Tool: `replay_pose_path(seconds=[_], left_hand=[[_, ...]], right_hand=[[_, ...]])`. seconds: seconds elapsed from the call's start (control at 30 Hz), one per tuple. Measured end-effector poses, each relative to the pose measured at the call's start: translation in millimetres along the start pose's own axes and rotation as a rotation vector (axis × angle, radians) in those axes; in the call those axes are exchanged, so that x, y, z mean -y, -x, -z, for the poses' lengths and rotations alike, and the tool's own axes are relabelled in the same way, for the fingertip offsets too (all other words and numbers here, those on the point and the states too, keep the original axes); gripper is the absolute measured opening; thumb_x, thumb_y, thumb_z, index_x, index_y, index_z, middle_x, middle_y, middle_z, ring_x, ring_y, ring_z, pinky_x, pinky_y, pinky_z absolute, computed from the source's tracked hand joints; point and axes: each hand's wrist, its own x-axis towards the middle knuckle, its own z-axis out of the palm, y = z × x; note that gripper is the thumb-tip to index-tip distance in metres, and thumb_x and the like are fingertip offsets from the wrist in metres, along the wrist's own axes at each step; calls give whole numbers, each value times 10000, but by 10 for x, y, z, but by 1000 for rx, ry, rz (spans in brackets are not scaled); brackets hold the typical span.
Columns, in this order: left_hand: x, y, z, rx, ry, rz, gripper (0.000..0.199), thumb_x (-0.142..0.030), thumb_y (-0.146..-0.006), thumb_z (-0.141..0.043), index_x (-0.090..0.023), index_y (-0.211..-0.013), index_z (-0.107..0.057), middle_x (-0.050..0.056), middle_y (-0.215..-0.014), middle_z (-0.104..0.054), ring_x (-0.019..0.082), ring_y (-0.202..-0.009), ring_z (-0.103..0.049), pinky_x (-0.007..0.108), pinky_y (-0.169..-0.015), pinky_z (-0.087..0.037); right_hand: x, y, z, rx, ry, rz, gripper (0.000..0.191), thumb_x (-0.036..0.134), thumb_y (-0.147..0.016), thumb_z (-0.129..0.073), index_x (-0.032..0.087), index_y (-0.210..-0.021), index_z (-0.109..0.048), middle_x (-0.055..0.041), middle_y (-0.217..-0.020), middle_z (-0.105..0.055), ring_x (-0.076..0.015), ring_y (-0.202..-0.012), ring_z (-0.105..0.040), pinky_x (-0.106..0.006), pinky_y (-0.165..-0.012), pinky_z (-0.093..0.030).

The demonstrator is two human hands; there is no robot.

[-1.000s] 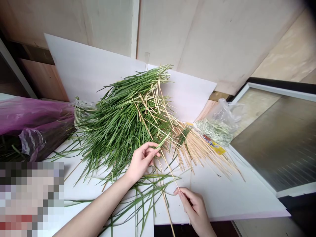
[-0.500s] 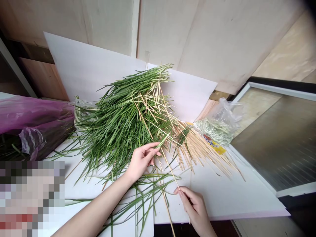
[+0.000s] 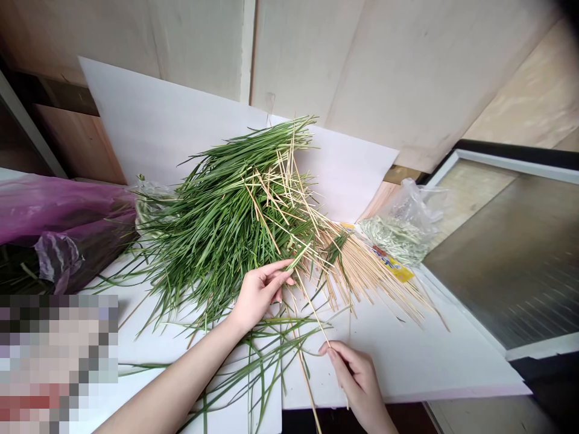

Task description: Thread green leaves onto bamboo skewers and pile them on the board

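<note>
My left hand (image 3: 260,294) is closed in a pinch on a few pale-green Chinese chive stalks (image 3: 300,257), whose ends stick out past the fingertips. Between thumb and fingers, my right hand (image 3: 356,375) grips a thin bamboo skewer (image 3: 313,307) near its lower end. That skewer slants up to the fingertips of my left hand; whether it pierces the stalks I cannot tell. Behind my left hand rises a large heap of green chives (image 3: 212,223), with several skewers lying across it. Many more bamboo skewers (image 3: 375,280) fan out to the right of the heap.
Loose chive leaves (image 3: 253,367) lie across the white tabletop (image 3: 429,367) near my left forearm. A clear bag of pale-green strips (image 3: 398,232) sits at the right, beside a framed glass panel (image 3: 493,241). A purple plastic bag (image 3: 67,211) stands at the left. White board (image 3: 181,114) leans behind.
</note>
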Motion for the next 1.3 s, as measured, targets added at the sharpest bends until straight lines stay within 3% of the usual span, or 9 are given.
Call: replay_pose_path(seconds=[0.7, 1.3], left_hand=[[20, -11, -2, 26, -55, 10, 469, -438, -864, -684, -110, -1196, -725, 22, -733, -675, 65, -460, -459, 187, -416, -342], [5, -10, 13, 29, 4, 6, 501, -456, -874, -692, -131, -1256, -677, 18, -746, -691, 55, -441, -448, 181, -415, -321]], right_hand=[[-21, 3, 34, 56, -35, 8, 344, 397, -1045, -492, 178, -874, -696, 49, -586, -311, -127, -488, -313, -262, -470, -242], [-10, 9, 45, 77, -33, -18, 359, 417, -1046, -478, 183, -879, -694, 53, -590, -284, -136, -494, -301, -271, -487, -230]])
